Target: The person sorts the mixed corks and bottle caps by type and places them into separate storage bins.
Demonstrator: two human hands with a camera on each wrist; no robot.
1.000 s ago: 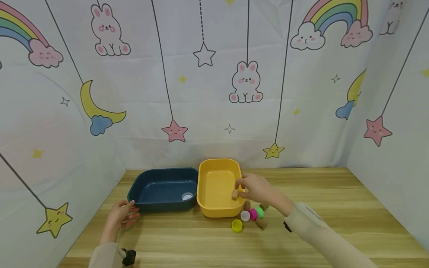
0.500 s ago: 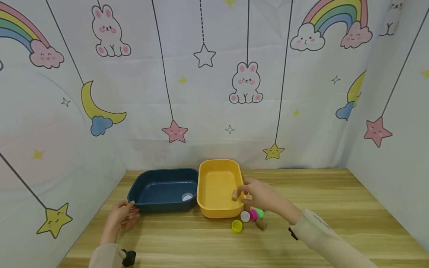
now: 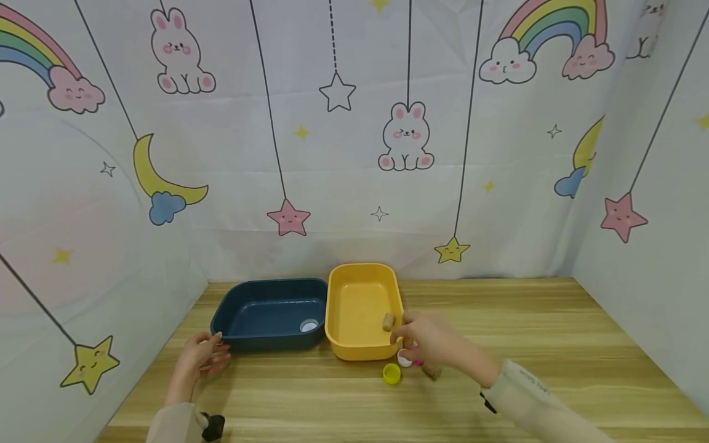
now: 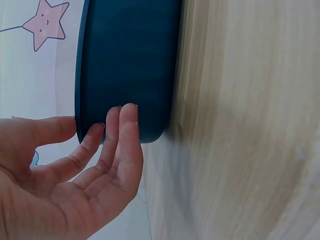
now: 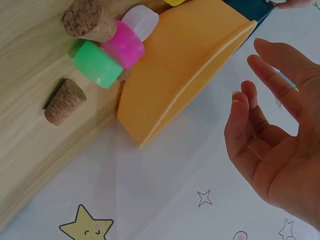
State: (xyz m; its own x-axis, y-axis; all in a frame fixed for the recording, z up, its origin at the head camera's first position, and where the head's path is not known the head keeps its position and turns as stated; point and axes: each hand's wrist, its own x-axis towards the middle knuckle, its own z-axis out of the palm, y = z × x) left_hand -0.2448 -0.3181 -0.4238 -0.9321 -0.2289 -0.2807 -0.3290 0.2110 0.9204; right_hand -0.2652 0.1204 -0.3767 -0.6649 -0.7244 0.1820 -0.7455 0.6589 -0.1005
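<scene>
At the left, my left hand holds the near-left corner of the dark blue bin, thumb at its rim and fingers against its side. A white round cap lies inside that bin. My right hand is at the near-right side of the yellow bin, fingers loosely bent and nothing between them. One cork lies in the yellow bin. Beneath the hand are a white cap, a magenta cap, a green cap and corks.
The two bins stand side by side at the back of the wooden table. A yellow cap and a cork lie in front of the yellow bin. Patterned cloth hangs behind and at both sides.
My right hand has drawn back from over the yellow bin toward the caps and now covers more of them. The cork inside stays where it was. My left hand has not moved.
</scene>
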